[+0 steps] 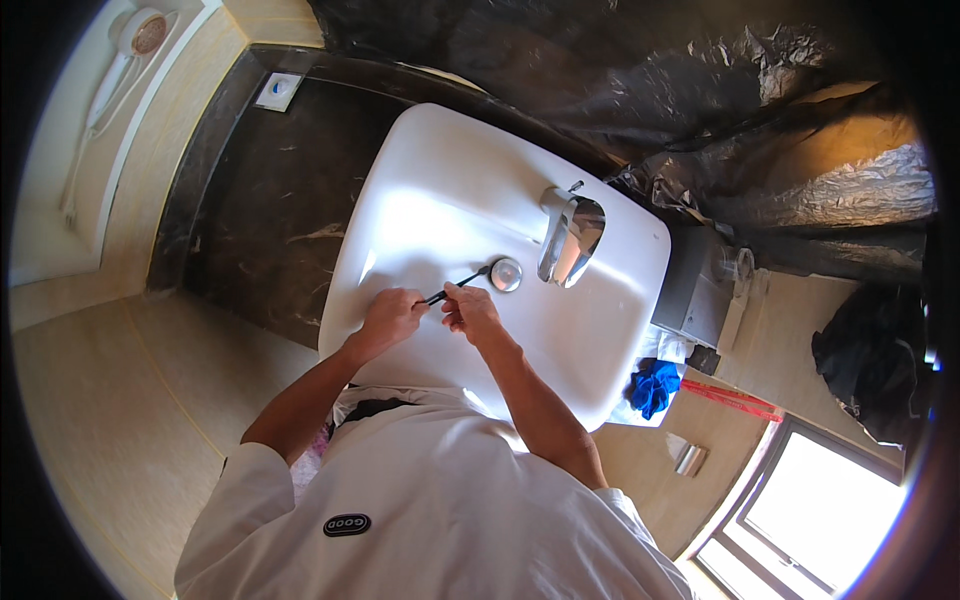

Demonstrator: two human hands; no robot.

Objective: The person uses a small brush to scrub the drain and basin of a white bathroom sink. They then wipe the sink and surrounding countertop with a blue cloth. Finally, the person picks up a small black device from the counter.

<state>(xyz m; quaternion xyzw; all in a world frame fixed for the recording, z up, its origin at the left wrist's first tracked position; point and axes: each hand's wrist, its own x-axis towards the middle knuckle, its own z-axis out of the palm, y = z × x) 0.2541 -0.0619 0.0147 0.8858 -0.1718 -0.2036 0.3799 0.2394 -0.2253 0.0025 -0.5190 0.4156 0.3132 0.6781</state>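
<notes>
Both hands are over a white ceramic washbasin (592, 330). My left hand (391, 319) grips the near end of a slim black tool (469, 281), which looks like a toothbrush. Farther along the shaft, the thumb and fingers of my right hand (470, 306) pinch it. Its small dark head points towards the round metal drain plug (505, 274) and appears close to its edge; contact cannot be judged. A chrome faucet (571, 236) with a short lever stands beyond the drain. No running water is visible.
Dark marble counter (277, 187) flanks the basin at left, with a white wall socket (278, 91). Black plastic sheeting (600, 82) hangs behind. At right are a grey box (686, 289), a blue cloth (652, 388), a paper holder (690, 459) and a window (817, 510). A hair dryer (135, 37) hangs upper left.
</notes>
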